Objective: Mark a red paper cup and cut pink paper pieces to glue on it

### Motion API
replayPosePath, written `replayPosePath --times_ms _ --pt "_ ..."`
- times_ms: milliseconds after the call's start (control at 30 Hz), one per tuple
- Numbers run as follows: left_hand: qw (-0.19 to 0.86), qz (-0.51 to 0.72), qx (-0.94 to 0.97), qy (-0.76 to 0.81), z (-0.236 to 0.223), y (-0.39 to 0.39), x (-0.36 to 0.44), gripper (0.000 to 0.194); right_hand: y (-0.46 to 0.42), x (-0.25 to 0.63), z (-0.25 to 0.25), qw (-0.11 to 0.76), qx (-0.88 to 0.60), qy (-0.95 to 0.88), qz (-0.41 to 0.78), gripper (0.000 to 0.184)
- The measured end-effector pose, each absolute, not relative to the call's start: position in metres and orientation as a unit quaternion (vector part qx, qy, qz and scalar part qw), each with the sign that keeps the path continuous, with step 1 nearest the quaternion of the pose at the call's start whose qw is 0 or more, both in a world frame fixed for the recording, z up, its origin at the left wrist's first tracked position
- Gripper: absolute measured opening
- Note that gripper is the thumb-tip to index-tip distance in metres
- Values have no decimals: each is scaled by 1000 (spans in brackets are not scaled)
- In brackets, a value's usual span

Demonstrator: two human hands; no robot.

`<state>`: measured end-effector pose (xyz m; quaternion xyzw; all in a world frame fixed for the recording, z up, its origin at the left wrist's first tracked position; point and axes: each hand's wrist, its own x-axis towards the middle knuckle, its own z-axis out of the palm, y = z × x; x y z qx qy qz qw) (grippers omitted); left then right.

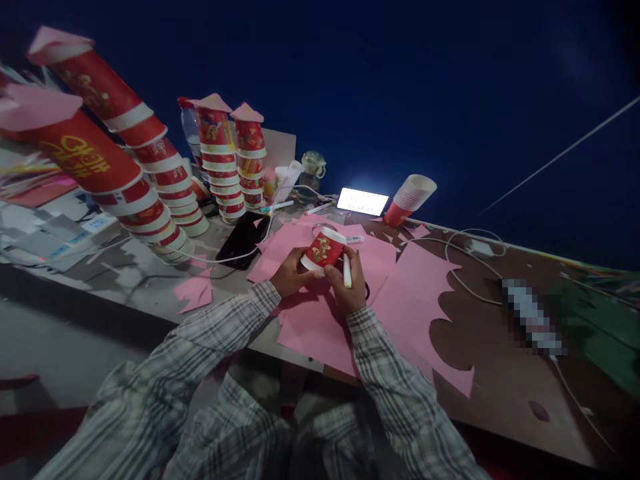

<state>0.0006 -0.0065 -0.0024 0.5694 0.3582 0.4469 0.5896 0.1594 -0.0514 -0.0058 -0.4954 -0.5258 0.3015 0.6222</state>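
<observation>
**Red paper cup held tilted between two hands**

The red paper cup (325, 251), with a gold figure on its side, is above the pink paper (320, 327) on the table (505, 393). The left hand (291, 272) has its grip curled against the cup's left side. The right hand (350, 283) has its grip closed in on the cup's right side, thumb near the lower edge, and also keeps a white marker-like stick (347, 271) between its fingers.

Just beyond the cup lies a small white object (355, 239). Farther beyond it, a lit screen (363, 201) glows, with a leaning stack of cups (407, 200) to the cup's far right. To the cup's right spreads a pink sheet with curved cutouts (410, 300). Left of the cup lies a dark phone-like slab (244, 240); farther left and beyond rise towers of red cups (218, 157) topped with pink paper cones (214, 102). Beyond the cup, slightly left, stands a clear jar (313, 173).
</observation>
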Motion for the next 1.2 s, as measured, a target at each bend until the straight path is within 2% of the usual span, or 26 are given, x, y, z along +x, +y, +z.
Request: replayPosePath --times_ms 167,333,433,567,733,867,1000,1100,1200 --pt "591 423 597 339 1 -3 -1 59 -51 162 0 638 -503 -493 311 53" --pt "643 397 570 323 5 -4 -2 54 -52 162 5 639 -492 -478 348 52" --pt "683 400 519 323 8 -7 -1 48 -51 162 4 661 -471 -446 377 50" --pt "788 404 384 263 13 -9 2 42 -47 162 -2 698 -423 -371 443 47" --pt "849 377 290 228 9 -10 4 30 -47 161 -3 690 -393 -386 470 54" --pt "804 389 351 281 -3 -7 5 32 -49 163 1 678 -424 -415 435 59" --pt "711 429 467 304 -11 -6 6 55 -52 162 4 650 -517 -467 303 65" --pt "642 420 559 314 -10 -7 5 68 -56 158 5 627 -528 -528 222 63" --pt "613 384 603 336 -5 -6 3 61 -57 158 6 624 -525 -529 236 56"
